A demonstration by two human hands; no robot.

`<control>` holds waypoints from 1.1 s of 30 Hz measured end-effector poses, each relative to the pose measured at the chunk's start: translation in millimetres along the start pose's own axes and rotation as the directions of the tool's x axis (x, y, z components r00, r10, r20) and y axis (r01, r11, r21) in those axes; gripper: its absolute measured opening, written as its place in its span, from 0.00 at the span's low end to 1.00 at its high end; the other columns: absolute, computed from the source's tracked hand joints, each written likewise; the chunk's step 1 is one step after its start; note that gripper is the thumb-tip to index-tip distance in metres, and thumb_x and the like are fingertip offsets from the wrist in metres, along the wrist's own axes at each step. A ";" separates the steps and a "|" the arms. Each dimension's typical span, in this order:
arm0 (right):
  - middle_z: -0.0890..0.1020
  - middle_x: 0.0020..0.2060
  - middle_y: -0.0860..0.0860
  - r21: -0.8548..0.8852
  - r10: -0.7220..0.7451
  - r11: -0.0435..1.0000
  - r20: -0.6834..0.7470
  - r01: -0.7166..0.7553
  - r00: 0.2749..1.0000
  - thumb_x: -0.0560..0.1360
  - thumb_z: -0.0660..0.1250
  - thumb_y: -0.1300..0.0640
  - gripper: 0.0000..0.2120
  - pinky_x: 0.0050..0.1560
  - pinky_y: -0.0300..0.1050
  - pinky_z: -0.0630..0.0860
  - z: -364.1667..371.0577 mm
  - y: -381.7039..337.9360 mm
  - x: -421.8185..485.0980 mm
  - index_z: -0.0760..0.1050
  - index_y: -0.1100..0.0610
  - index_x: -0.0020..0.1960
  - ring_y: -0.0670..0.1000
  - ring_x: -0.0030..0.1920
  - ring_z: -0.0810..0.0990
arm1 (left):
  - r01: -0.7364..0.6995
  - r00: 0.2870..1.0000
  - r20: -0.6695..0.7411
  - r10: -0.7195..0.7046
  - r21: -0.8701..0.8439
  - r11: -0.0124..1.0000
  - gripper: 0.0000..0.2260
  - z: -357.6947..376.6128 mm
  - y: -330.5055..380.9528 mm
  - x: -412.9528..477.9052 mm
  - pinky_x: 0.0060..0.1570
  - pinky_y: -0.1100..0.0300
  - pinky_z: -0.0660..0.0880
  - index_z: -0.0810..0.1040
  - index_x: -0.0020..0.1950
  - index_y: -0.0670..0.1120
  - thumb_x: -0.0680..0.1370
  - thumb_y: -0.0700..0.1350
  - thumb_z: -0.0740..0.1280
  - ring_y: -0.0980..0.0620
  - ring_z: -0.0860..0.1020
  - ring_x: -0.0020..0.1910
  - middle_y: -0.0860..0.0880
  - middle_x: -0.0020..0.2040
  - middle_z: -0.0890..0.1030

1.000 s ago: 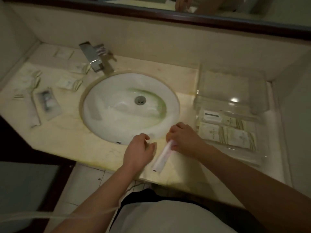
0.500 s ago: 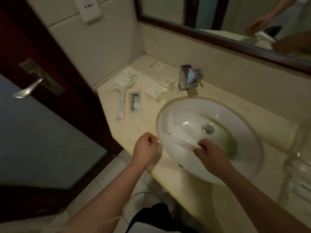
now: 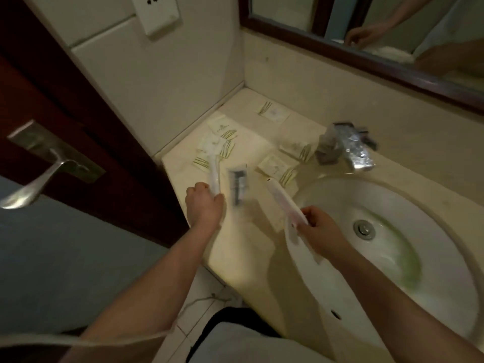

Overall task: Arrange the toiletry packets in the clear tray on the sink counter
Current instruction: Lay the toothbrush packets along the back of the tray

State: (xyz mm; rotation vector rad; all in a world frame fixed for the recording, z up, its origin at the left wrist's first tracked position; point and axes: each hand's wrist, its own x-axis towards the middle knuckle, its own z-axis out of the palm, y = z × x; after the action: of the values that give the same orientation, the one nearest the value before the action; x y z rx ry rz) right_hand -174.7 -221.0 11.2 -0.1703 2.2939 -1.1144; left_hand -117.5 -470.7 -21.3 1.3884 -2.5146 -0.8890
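My right hand (image 3: 318,230) grips a long white packet (image 3: 284,201) that points up-left over the sink's left rim. My left hand (image 3: 205,206) is closed around the near end of a second long white packet (image 3: 213,170) lying on the counter's left end. Between the two lies a clear packet with a dark item (image 3: 237,186). Several small white packets with green stripes (image 3: 225,146) are scattered behind them, others (image 3: 277,169) nearer the tap. The clear tray is out of view.
An oval white sink (image 3: 392,231) fills the right side, with a chrome tap (image 3: 348,149) behind it. The wall and a dark door with a metal handle (image 3: 34,179) close off the left. A mirror (image 3: 366,27) hangs above the beige counter (image 3: 235,252).
The view has swung left, away from the tray. My right hand carried its long packet leftward over the sink. My left hand reached forward and closed on the second long packet.
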 end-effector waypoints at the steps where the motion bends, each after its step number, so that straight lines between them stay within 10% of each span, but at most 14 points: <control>1: 0.81 0.44 0.48 0.014 0.007 1.000 0.013 -0.007 1.000 0.74 0.66 0.57 0.09 0.36 0.41 0.71 4.0 -6.5 4.5 0.75 0.50 0.54 0.47 0.41 0.80 | 0.012 0.999 0.036 -0.013 0.031 0.999 0.18 0.8 1.5 9.8 0.49 0.51 0.76 0.73 0.57 0.41 0.73 0.49 0.70 0.42 0.75 0.52 0.42 0.56 0.74; 13: 0.75 0.32 0.53 0.412 0.197 0.896 -0.033 -0.166 0.980 0.74 0.55 0.62 0.12 0.27 0.43 0.63 -12.8 -10.7 -0.5 0.75 0.62 0.50 0.50 0.25 0.67 | -0.163 0.947 0.257 0.194 -0.137 0.977 0.11 -14.8 2.7 26.7 0.43 0.55 0.73 0.73 0.55 0.41 0.81 0.48 0.59 0.44 0.78 0.45 0.44 0.47 0.78; 25: 0.71 0.31 0.54 0.597 0.271 0.800 -0.264 -0.064 0.926 0.73 0.54 0.63 0.11 0.27 0.42 0.60 -89.0 102.3 -148.2 0.75 0.60 0.46 0.48 0.26 0.65 | -0.269 0.749 0.504 0.430 -0.361 0.893 0.11 28.0 103.2 -186.8 0.42 0.49 0.73 0.73 0.48 0.43 0.81 0.46 0.54 0.43 0.76 0.39 0.44 0.41 0.77; 33: 0.80 0.39 0.55 0.643 0.367 0.762 -0.320 -0.084 0.874 0.70 0.59 0.69 0.15 0.42 0.51 0.76 -152.1 210.6 -279.0 0.76 0.57 0.52 0.55 0.39 0.78 | -0.132 0.425 0.811 0.402 -0.384 0.914 0.17 59.6 153.9 -356.4 0.39 0.56 0.77 0.75 0.57 0.41 0.72 0.30 0.56 0.46 0.81 0.40 0.41 0.44 0.80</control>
State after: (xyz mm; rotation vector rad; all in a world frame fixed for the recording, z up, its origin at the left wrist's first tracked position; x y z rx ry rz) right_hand -0.4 115.8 49.7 0.6688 2.0734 -1.8307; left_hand -50.7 -95.2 72.2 0.3450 -2.9118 -2.2121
